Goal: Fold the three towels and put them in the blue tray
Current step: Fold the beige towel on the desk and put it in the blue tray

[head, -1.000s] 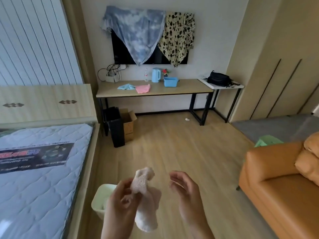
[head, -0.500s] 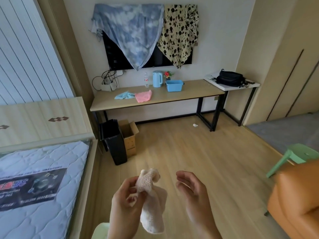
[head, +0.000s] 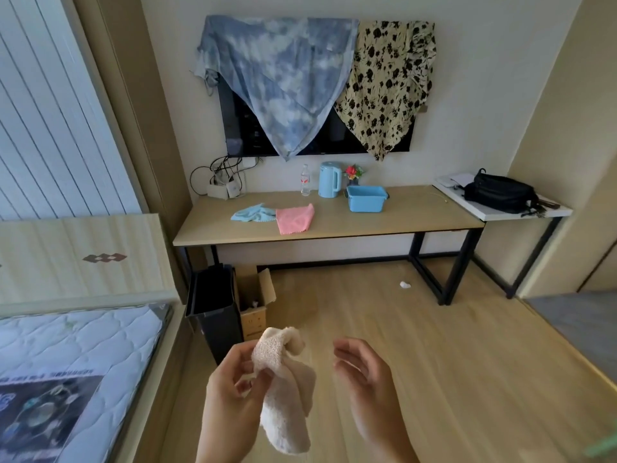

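My left hand (head: 233, 392) pinches a crumpled cream towel (head: 287, 396), which hangs down in front of me above the floor. My right hand (head: 367, 379) hovers beside it with loosely curled fingers and holds nothing. Across the room, a light blue towel (head: 248, 213) and a pink towel (head: 295, 218) lie unfolded on the long wooden table (head: 400, 222). The blue tray (head: 366, 198) stands on the same table, to the right of the pink towel.
A kettle (head: 330, 179), a bottle (head: 305, 180) and flowers stand behind the tray. A black bin (head: 215, 305) and a cardboard box (head: 255, 295) sit by the table's left leg. A mattress (head: 66, 362) fills the left side. A black bag (head: 499, 192) lies on a white side table.
I have walked closer to the table, which now looks larger. The orange sofa has left the view. My hands keep the same hold on the cream towel.
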A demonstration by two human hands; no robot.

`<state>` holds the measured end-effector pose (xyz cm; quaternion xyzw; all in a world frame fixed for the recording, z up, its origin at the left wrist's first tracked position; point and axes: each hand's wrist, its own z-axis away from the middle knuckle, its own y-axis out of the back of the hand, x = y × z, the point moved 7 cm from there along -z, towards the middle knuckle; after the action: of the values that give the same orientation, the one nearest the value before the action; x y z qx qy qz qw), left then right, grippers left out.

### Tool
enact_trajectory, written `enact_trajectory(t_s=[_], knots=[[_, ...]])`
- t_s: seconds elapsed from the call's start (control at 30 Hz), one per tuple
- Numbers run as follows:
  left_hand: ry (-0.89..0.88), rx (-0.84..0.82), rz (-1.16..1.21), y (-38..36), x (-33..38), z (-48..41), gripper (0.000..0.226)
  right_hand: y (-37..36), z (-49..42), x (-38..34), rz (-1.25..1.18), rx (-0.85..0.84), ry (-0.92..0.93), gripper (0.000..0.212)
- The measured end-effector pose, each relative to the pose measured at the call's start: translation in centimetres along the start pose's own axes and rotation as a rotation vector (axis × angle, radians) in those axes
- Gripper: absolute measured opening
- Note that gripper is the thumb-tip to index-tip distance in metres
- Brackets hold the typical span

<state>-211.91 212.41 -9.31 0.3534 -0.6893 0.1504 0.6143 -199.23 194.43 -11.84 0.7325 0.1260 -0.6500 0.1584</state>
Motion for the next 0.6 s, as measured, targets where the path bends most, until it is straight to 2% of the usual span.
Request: enact_trajectory(t_s=[0.27, 0.6], knots=[[0.021, -0.043, 0.075, -6.8, -4.5, -19.3, 0.032, -0.8, -18.8, 4.0, 0.046, 0.025, -0.039, 0.028], [0.042, -0.142, 0.065, -15.0, -5.8, -41.6, 0.026, -0.8, -40.3, 5.7, 0.021, 0.1, -0.065, 0.026]])
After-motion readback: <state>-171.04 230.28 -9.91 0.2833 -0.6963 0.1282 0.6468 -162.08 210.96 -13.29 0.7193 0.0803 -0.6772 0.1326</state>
